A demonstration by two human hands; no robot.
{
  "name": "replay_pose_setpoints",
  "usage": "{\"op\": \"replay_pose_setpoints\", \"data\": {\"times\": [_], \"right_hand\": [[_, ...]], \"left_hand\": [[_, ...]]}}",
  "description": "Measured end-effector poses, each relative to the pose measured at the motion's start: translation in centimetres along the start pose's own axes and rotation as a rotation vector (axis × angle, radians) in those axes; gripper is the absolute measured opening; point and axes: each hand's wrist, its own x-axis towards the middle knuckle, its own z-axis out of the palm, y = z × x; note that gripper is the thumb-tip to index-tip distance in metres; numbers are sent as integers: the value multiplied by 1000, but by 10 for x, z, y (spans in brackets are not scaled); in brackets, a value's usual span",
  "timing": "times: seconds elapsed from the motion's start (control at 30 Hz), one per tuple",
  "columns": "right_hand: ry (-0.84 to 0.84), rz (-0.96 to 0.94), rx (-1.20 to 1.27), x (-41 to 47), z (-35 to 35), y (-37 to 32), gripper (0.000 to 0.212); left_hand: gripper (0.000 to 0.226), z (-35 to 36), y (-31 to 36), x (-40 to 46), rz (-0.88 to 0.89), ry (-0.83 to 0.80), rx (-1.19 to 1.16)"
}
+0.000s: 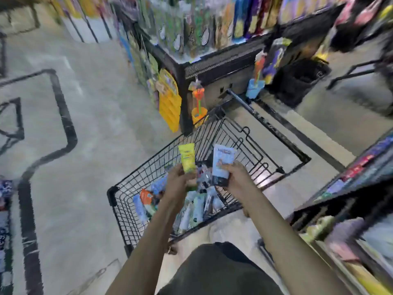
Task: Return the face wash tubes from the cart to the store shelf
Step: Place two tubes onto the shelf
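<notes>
Above the black wire cart (136,213), our left hand (180,179) grips a yellow plastic tube (187,157); our right hand (234,175) grips a pale blue dark-capped tube (223,161).

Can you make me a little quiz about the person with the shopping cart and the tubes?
1. True or false: the left hand holds a yellow tube.
2. Which colour is the tube in the right hand? A) red B) pale blue C) black
3. Fill in: more tubes still lie in the black wire ____.

Key:
1. True.
2. B, the pale blue tube.
3. cart.
</notes>
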Motion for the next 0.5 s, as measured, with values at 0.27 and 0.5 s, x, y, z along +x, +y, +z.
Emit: {"op": "replay_pose_setpoints", "data": {"times": [0.27, 0.5], "right_hand": [[270, -289, 114, -135, -29, 28, 41], [439, -456, 135, -253, -72, 47, 48]], "left_hand": [[33, 18, -16, -68, 17, -308, 129], [31, 74, -43, -139, 5, -573, 191]]}}
